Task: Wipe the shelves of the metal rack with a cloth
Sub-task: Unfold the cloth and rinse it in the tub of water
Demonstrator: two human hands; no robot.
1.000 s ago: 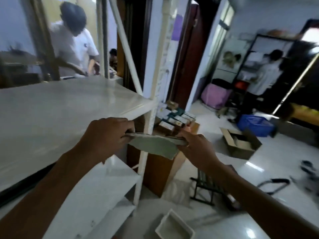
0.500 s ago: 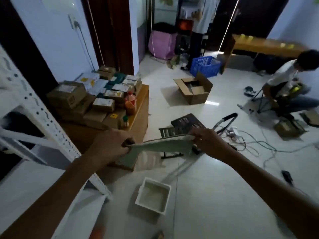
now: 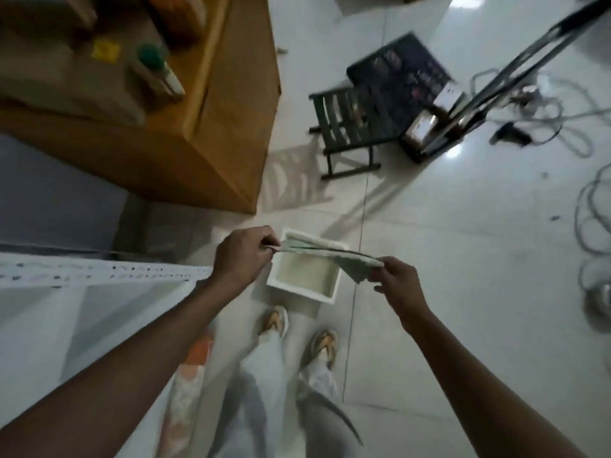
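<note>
1. While the cloth point(image 3: 325, 256) hangs stretched between both hands, it sits directly above the white basin point(image 3: 305, 294) on the floor — the landmark used for every place below.
2. Left hand point(image 3: 243, 256): over the basin's left rim, fingers curled and pinching the folded left end of the cloth.
3. Right hand point(image 3: 395, 280): just past the basin's right rim, fingertips pinching the cloth's right end; a loose corner droops below the grip.
4. Cloth: pale green, folded in several layers, held roughly level and apart from the basin; whether it is wet cannot be told.
5. Basin: square and shallow, holding what looks like cloudy liquid; it stands just ahead of the person's two sandalled feet point(image 3: 299, 332).
6. Metal rack point(image 3: 99, 276): to the left of the basin, its perforated white rail and pale shelves reaching toward the left forearm; neither hand touches it.
7. Step in hand, as a judgement: preparation of the cloth — a dip, rinse or wring over the basin — not wiping itself.
8. Next move, as a judgement: lowering the cloth into the basin or twisting it between both grips, then carrying it left to a shelf; drips should fall into the basin, not on the tiles.
9. Surroundings: a brown cabinet point(image 3: 211, 127) beyond the basin to the left, a small dark stool point(image 3: 347, 133) beyond it to the right.
</note>
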